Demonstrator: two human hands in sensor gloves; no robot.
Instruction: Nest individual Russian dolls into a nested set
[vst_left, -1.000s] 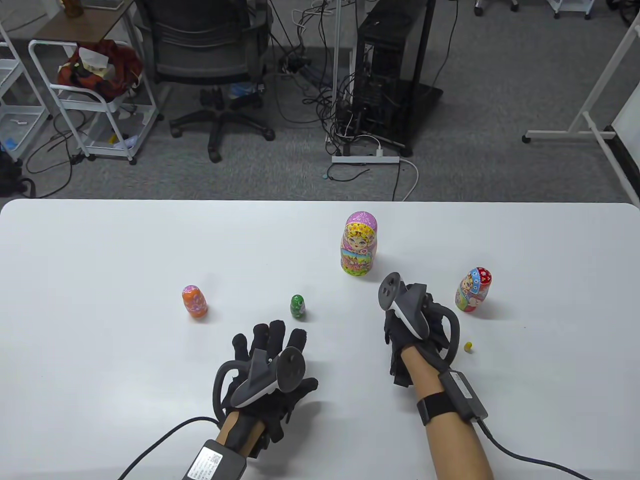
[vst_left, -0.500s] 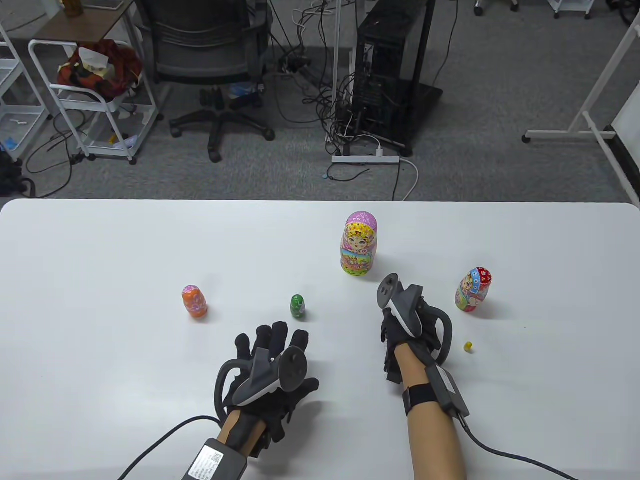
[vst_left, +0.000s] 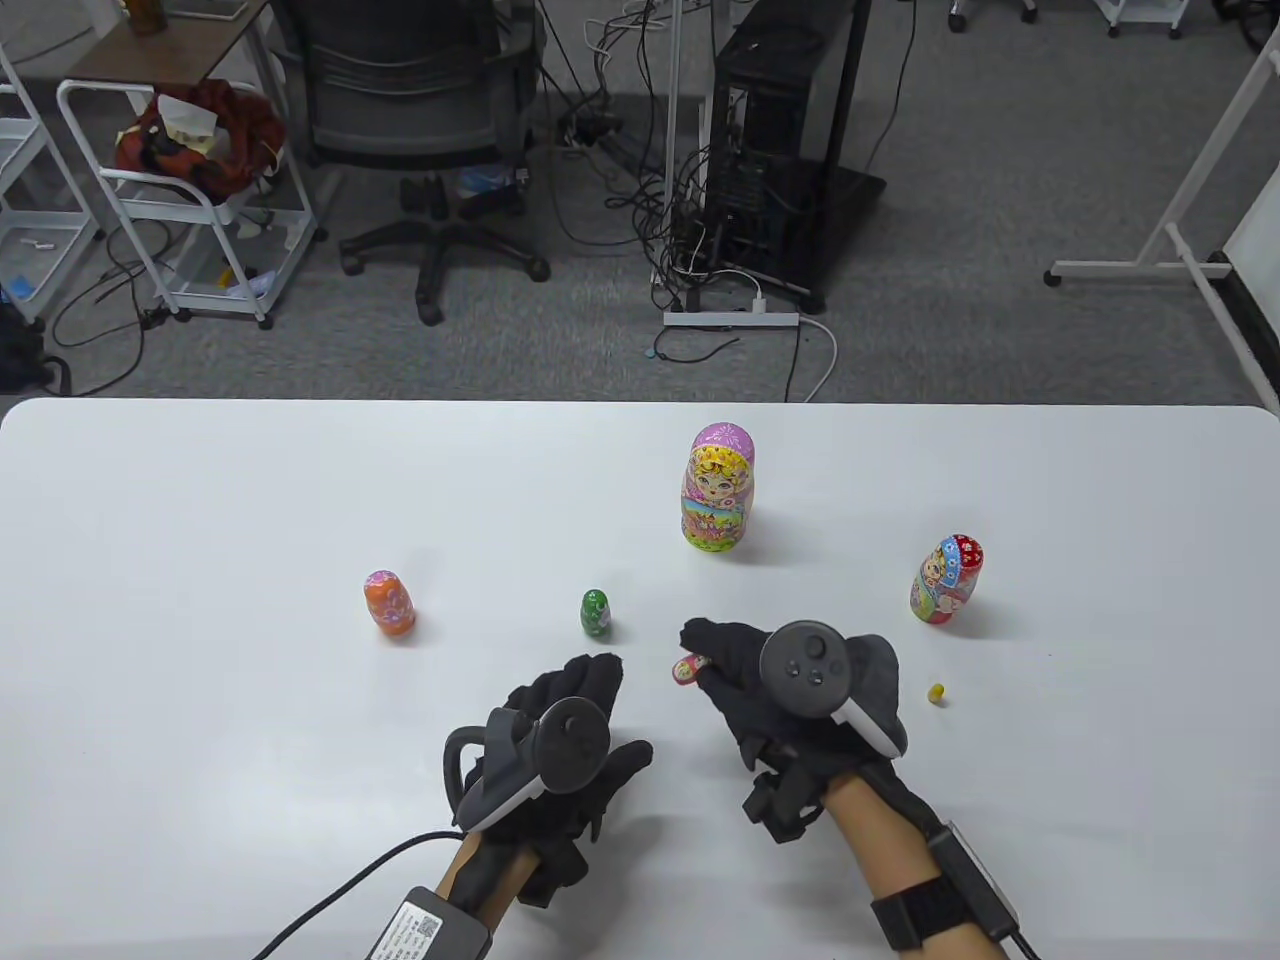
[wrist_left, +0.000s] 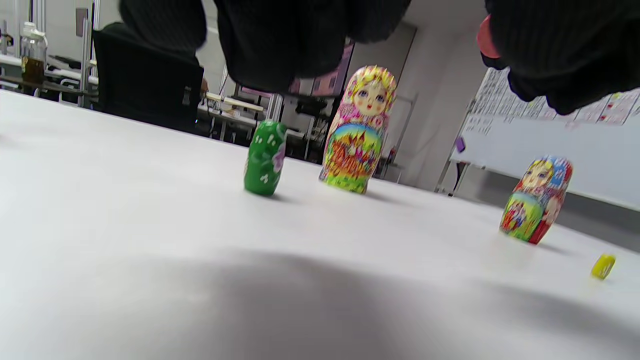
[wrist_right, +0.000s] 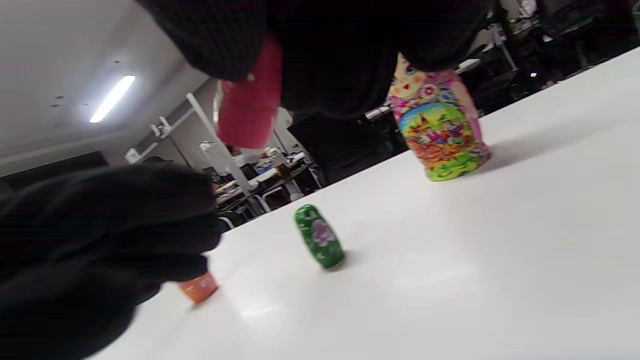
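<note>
My right hand (vst_left: 715, 665) holds a small pink-red doll (vst_left: 686, 669) at its fingertips above the table; it shows in the right wrist view (wrist_right: 248, 102) and the left wrist view (wrist_left: 484, 37). My left hand (vst_left: 585, 690) hovers open just left of it, holding nothing. On the white table (vst_left: 200, 520) stand the largest pink doll (vst_left: 719, 487), a red-blue doll (vst_left: 945, 579), a green doll (vst_left: 595, 613), an orange doll (vst_left: 389, 603) and a tiny yellow doll (vst_left: 936, 693).
The table's far edge (vst_left: 640, 403) borders a carpeted floor with an office chair (vst_left: 420, 120), a computer tower (vst_left: 775, 140) and a white cart (vst_left: 190, 190). A whiteboard stand (vst_left: 1190, 220) is at the right.
My right hand turned over and moved left toward my left hand, now showing the small pink-red doll at its fingertips. My left hand shifted slightly right and toward me.
</note>
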